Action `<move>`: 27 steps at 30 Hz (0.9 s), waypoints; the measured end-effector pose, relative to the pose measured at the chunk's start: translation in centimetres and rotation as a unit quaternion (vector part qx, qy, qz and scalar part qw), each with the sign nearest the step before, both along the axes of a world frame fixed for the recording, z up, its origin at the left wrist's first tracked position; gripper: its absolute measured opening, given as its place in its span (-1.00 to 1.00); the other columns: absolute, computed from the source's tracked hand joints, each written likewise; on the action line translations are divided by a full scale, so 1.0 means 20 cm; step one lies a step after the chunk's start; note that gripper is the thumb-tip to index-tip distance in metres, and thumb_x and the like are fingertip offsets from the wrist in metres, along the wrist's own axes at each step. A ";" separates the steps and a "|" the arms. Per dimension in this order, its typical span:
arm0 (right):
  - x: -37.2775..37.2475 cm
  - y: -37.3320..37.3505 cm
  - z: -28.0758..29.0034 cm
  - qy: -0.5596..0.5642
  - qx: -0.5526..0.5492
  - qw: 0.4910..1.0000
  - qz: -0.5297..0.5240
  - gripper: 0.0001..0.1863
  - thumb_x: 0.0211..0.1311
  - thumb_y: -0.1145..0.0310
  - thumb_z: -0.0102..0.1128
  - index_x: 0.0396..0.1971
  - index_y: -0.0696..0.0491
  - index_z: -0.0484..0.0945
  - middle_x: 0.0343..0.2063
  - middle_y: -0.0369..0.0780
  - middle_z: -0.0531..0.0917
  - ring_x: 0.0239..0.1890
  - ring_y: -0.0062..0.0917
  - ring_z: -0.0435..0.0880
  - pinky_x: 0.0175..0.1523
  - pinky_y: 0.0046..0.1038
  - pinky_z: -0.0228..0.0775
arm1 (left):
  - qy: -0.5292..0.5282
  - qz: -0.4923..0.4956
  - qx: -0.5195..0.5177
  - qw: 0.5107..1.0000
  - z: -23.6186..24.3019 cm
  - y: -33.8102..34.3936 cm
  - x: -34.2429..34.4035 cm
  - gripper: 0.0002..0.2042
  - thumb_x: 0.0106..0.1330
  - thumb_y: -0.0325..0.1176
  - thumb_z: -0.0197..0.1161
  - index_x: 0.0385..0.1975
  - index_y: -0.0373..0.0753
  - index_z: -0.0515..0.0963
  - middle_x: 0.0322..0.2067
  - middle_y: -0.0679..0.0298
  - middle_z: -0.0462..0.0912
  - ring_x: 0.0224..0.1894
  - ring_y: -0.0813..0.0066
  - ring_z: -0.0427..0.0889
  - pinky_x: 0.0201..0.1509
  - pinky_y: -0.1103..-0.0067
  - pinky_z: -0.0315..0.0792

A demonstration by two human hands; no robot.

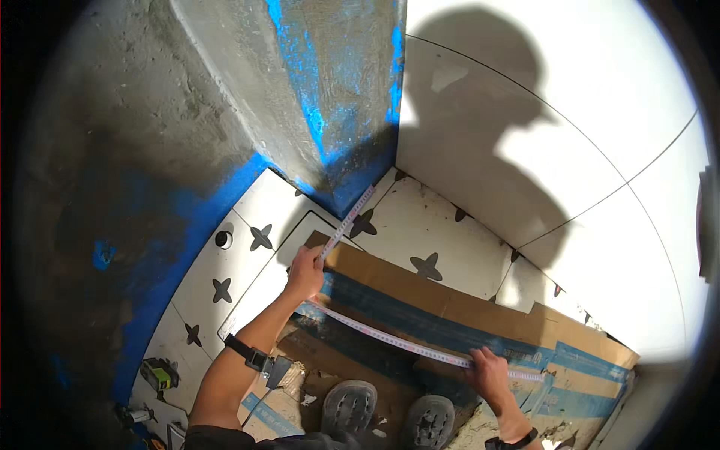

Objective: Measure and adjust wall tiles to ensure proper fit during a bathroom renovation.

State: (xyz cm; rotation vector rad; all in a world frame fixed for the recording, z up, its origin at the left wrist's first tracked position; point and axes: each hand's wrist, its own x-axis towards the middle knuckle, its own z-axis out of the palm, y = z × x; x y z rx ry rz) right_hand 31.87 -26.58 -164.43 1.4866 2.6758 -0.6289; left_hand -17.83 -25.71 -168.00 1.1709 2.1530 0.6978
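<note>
A white measuring tape [390, 339] runs between my two hands in a slight sag. My left hand [305, 271] is closed on it; from there another length slants up to the foot of the blue-smeared wall corner. My right hand [489, 373] grips the tape farther right, and a short end sticks out past it. Both hands are over a strip of brown and blue cardboard [382, 277] laid on the floor. No tape case can be made out.
White floor tiles [397, 225] with dark cross motifs surround the cardboard. A rough grey wall [150, 150] with blue coating rises at left, a white tiled wall [465, 150] at right. Grey shoes [349, 405] stand below; a green-black tool [159, 373] and small white cylinder [223, 239] lie left.
</note>
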 end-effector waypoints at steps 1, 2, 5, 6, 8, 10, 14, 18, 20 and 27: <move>-0.05 0.03 0.00 0.021 0.020 1.000 0.006 -0.54 -0.08 0.34 0.54 -0.09 0.00 0.63 -0.27 -0.14 0.66 -0.26 -0.10 0.73 -0.21 -0.10 0.58 | 0.041 0.001 0.068 0.997 -0.04 0.01 -0.01 -0.74 0.43 -0.46 0.17 0.05 -0.27 0.63 -0.21 -0.10 0.56 -0.15 -0.14 0.62 0.01 0.15 0.49; -0.08 0.06 0.00 0.020 0.020 1.000 0.004 -0.54 -0.08 0.34 0.54 -0.09 0.00 0.63 -0.27 -0.14 0.66 -0.26 -0.10 0.73 -0.21 -0.10 0.58 | 0.080 0.000 0.135 0.988 -0.07 0.03 -0.02 -0.76 0.44 -0.47 0.13 0.00 -0.32 0.65 -0.29 -0.09 0.57 -0.10 -0.15 0.56 0.05 0.16 0.44; -0.16 0.13 -0.06 -0.016 0.034 0.999 0.002 -0.54 -0.12 0.38 0.47 -0.10 0.02 0.62 -0.26 -0.10 0.66 -0.29 -0.08 0.74 -0.22 -0.10 0.59 | 0.067 -0.020 0.113 0.991 -0.04 0.09 -0.02 -0.77 0.37 -0.45 0.18 -0.06 -0.30 0.68 -0.24 -0.07 0.64 -0.13 -0.14 0.64 0.05 0.17 0.50; -0.17 0.14 -0.09 -0.017 0.035 0.999 0.000 -0.54 -0.12 0.38 0.47 -0.10 0.02 0.62 -0.26 -0.10 0.66 -0.29 -0.08 0.74 -0.22 -0.10 0.59 | 0.036 -0.036 0.072 0.996 -0.02 0.11 -0.02 -0.77 0.31 -0.46 0.21 -0.09 -0.30 0.69 -0.17 -0.10 0.67 -0.10 -0.17 0.67 0.08 0.16 0.52; -0.20 0.17 -0.15 -0.004 0.056 0.998 0.011 -0.57 -0.08 0.36 0.44 -0.11 0.04 0.62 -0.27 -0.08 0.66 -0.30 -0.07 0.74 -0.23 -0.09 0.59 | 0.044 -0.023 0.037 0.998 0.06 0.12 0.04 -0.83 0.31 -0.43 0.23 -0.19 -0.30 0.69 -0.22 -0.09 0.71 -0.09 -0.13 0.67 0.06 0.15 0.53; -0.23 0.19 -0.18 -0.010 0.047 0.999 0.011 -0.57 -0.07 0.36 0.43 -0.11 0.04 0.62 -0.27 -0.07 0.66 -0.29 -0.07 0.74 -0.23 -0.09 0.60 | 0.010 0.059 -0.087 0.994 0.14 0.09 0.14 -0.82 0.35 -0.41 0.24 -0.14 -0.28 0.69 -0.20 -0.10 0.69 -0.09 -0.15 0.66 0.02 0.11 0.53; -0.36 0.23 -0.15 0.006 0.037 0.999 0.015 -0.59 -0.07 0.33 0.45 -0.14 0.05 0.61 -0.27 -0.07 0.66 -0.29 -0.06 0.74 -0.24 -0.10 0.60 | 0.147 0.042 0.056 0.987 -0.07 -0.15 0.10 -0.79 0.44 -0.37 0.19 -0.03 -0.23 0.65 -0.20 -0.09 0.66 -0.11 -0.20 0.64 -0.05 0.04 0.50; -0.44 0.28 -0.16 0.007 0.038 0.999 0.019 -0.61 -0.08 0.32 0.48 -0.19 0.05 0.59 -0.25 -0.08 0.66 -0.29 -0.07 0.74 -0.25 -0.10 0.59 | 0.138 0.068 0.042 0.987 -0.07 -0.05 0.09 -0.87 0.48 -0.37 0.15 -0.15 -0.25 0.60 -0.23 -0.10 0.65 -0.14 -0.28 0.63 -0.07 -0.02 0.47; -0.48 0.35 -0.16 0.021 0.051 0.997 0.049 -0.56 -0.09 0.31 0.52 -0.17 0.05 0.57 -0.23 -0.08 0.65 -0.26 -0.08 0.74 -0.24 -0.10 0.59 | 0.118 0.078 0.029 0.989 -0.04 0.04 0.07 -0.87 0.50 -0.34 0.13 -0.19 -0.25 0.55 -0.24 -0.09 0.65 -0.15 -0.31 0.62 -0.09 -0.05 0.44; -0.52 0.44 -0.26 0.084 0.026 0.996 0.012 -0.45 -0.08 0.26 0.60 -0.09 0.03 0.49 -0.21 -0.10 0.64 -0.18 -0.07 0.72 -0.15 -0.11 0.58 | 0.196 0.075 0.068 0.975 -0.14 0.22 0.00 -0.86 0.50 -0.34 0.11 -0.25 -0.27 0.51 -0.28 -0.09 0.63 -0.16 -0.28 0.60 -0.09 -0.02 0.42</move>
